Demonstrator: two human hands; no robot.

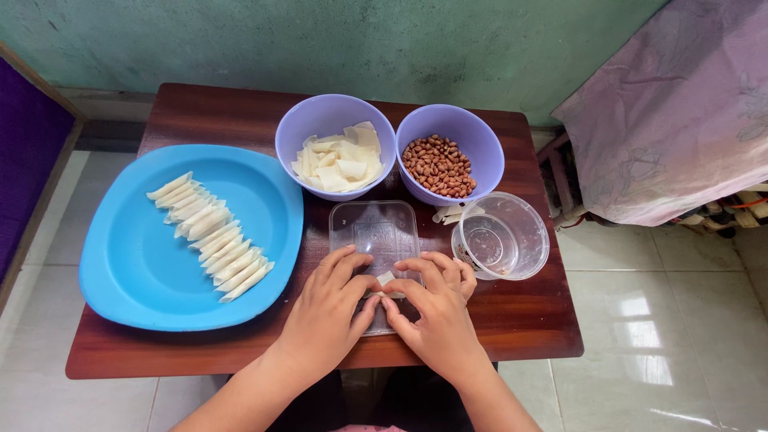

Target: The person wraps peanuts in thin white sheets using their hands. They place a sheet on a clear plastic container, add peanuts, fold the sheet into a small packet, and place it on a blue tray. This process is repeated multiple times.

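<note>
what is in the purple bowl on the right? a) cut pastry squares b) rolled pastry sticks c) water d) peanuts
d: the right purple bowl holds brown peanuts, while the pale pastry squares fill the left purple bowl and the rolled sticks lie in a row on the blue plate.

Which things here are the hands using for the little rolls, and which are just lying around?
In use:
left hand and right hand, pinching a small wrapper piece
clear lid
bowl of wrappers
bowl of peanuts
blue plate of finished rolls

Lying about:
empty clear tub
pink cloth
</note>
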